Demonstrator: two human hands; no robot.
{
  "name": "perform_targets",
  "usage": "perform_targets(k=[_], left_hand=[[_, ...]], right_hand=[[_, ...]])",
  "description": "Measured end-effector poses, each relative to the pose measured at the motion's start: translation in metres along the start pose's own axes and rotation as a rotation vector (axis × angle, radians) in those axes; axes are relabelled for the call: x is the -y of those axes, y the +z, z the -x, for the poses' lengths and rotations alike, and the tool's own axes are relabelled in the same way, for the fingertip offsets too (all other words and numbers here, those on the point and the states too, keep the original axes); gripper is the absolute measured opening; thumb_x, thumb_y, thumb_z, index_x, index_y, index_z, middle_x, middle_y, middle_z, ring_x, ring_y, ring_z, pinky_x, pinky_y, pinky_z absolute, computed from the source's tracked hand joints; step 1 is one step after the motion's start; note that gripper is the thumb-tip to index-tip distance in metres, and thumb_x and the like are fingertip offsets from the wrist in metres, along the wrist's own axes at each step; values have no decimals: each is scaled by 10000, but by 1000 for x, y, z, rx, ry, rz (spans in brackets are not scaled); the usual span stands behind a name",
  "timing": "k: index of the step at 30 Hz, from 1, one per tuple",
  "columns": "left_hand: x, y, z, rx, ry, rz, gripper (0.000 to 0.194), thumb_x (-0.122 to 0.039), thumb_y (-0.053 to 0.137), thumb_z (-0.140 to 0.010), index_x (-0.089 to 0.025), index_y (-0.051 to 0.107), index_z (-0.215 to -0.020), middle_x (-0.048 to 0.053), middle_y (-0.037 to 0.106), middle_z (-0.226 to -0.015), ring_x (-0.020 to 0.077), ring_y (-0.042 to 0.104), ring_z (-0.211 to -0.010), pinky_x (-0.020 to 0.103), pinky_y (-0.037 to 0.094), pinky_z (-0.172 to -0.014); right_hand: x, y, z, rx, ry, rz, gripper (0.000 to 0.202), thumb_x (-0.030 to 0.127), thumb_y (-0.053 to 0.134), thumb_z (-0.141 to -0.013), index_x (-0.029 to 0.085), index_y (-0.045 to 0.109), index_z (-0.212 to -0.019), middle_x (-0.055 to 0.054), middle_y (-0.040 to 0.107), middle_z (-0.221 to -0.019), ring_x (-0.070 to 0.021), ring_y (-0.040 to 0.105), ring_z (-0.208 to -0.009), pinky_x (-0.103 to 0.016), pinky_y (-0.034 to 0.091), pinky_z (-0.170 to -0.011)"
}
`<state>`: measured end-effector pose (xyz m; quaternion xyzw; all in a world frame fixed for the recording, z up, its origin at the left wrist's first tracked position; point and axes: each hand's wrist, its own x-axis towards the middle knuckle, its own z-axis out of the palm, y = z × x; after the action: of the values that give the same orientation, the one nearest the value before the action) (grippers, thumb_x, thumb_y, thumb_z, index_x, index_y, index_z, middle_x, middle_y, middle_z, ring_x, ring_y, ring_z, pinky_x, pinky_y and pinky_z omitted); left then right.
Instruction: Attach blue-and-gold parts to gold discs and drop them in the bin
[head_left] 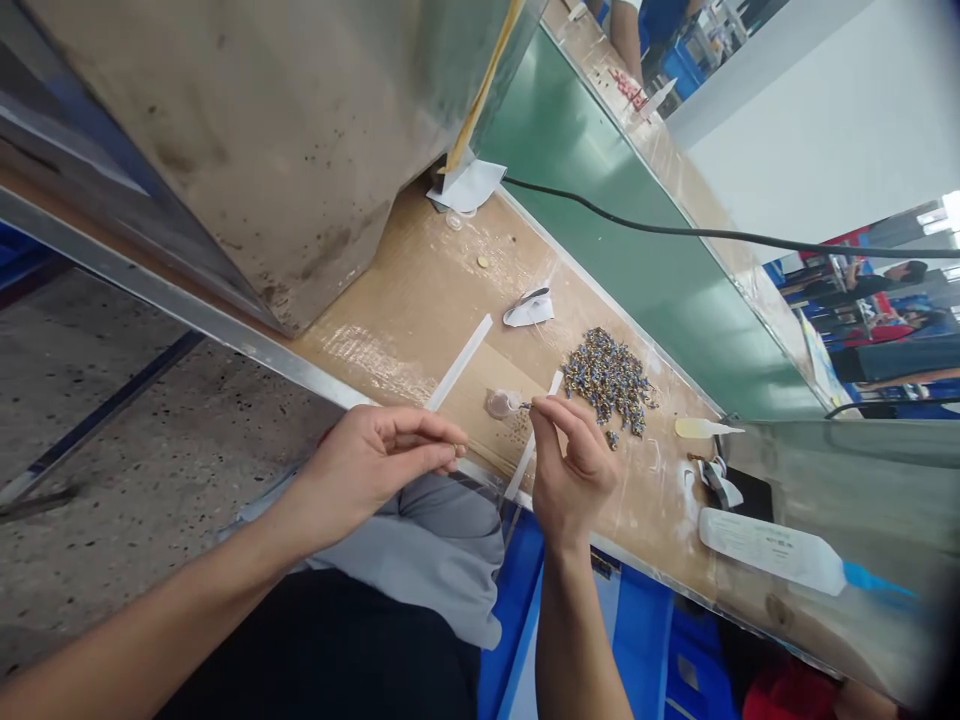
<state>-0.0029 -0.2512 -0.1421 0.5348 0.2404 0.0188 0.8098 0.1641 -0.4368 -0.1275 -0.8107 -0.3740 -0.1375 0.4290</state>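
Note:
My left hand (405, 450) is held at the table's front edge, thumb and fingertips pinched together. Whatever is between them is too small to name. Over the table, my right hand (574, 470) also pinches, and a tiny dark tip pokes out of its fingertips. That tip reaches the edge of a small round clear blob or dish (502, 403), lying on a piece of brown cardboard (487, 375). Just beyond my right hand spreads a pile of small blue and gold metal-looking pieces (607, 375).
A crumpled white paper (529, 308) lies behind the cardboard. To the right are a small yellowish nozzle bottle (701, 428) and a larger white bottle (772, 548) with a blue tip. A big stained panel (300, 130) stands left; a black cable (645, 225) crosses the green divider (600, 170).

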Motion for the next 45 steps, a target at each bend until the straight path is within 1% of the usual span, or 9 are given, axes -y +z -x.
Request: perform_targets(k=[5, 10, 15, 19, 23, 27, 31, 37, 45], left_hand=[[4, -1, 2, 10, 22, 44, 255, -384, 898, -995, -306, 860, -1235, -26, 870, -1045, 137, 808, -937, 223, 631, -896], [5, -7, 5, -23, 2, -11, 233, -446, 950, -945, -262, 863, -1058, -12, 863, -983, 156, 795, -908, 235, 609, -838], [2, -8, 6, -22, 33, -18, 251, -503, 930, -953, -284, 886, -1068, 0, 855, -1082, 187, 774, -1005, 273, 586, -891], [-2, -8, 6, 3, 65, -59, 245, -526, 840, -1032, -300, 882, -1115, -7, 827, -1051, 168, 728, -958, 270, 558, -863], [-3, -7, 7, 37, 58, -26, 245, -505, 785, -1082, -288, 868, -1160, -1, 849, -1037, 161, 752, -930, 271, 588, -882], [-2, -5, 9, 26, 47, 25, 240, -454, 781, -1095, -296, 809, -1275, -16, 854, -997, 147, 761, -896, 254, 615, -858], [-3, -5, 8, 14, 52, 24, 220, -451, 806, -1078, -277, 810, -1212, -12, 858, -989, 144, 765, -887, 245, 623, -852], [-2, -5, 7, 10, 13, 16, 314, -460, 834, -1050, -275, 824, -1303, 3, 861, -997, 161, 777, -927, 263, 629, -888], [1, 1, 11, 17, -4, 7, 405, -518, 812, -1063, -285, 811, -1394, 8, 861, -1041, 166, 788, -954, 265, 647, -910]], right_hand=[[0, 2, -1, 7, -27, 59, 120, 237, 753, -1104, 263, 870, -1109, -48, 854, -1108, -214, 831, -1024, -385, 694, -960], [0, 1, -3, 27, -56, 70, 132, 211, 757, -1101, 267, 873, -1131, -44, 851, -1115, -205, 821, -1028, -378, 683, -962], [2, 0, -6, 45, -62, 73, 162, 170, 758, -1096, 274, 875, -1137, -32, 848, -1121, -191, 811, -1044, -351, 670, -964], [3, 0, -8, 67, -49, 74, 160, 176, 755, -1098, 275, 875, -1135, -32, 848, -1133, -193, 815, -1050, -348, 671, -963], [5, -1, -9, 71, -43, 97, 150, 199, 744, -1106, 273, 874, -1120, -34, 851, -1121, -197, 820, -1030, -355, 678, -946], [8, 0, -10, 72, -36, 106, 149, 234, 727, -1114, 267, 872, -1110, -45, 854, -1102, -213, 829, -1023, -363, 694, -923], [7, -1, -10, 69, -35, 106, 143, 235, 732, -1111, 266, 872, -1112, -43, 855, -1108, -214, 831, -1030, -366, 695, -929], [3, -4, -8, 9, -64, 125, 126, 224, 763, -1099, 269, 871, -1144, -44, 854, -1126, -215, 827, -1036, -384, 683, -965], [2, -2, -5, 23, -80, 162, 149, 208, 737, -1109, 266, 867, -1153, -50, 849, -1125, -217, 827, -1060, -376, 685, -965]])
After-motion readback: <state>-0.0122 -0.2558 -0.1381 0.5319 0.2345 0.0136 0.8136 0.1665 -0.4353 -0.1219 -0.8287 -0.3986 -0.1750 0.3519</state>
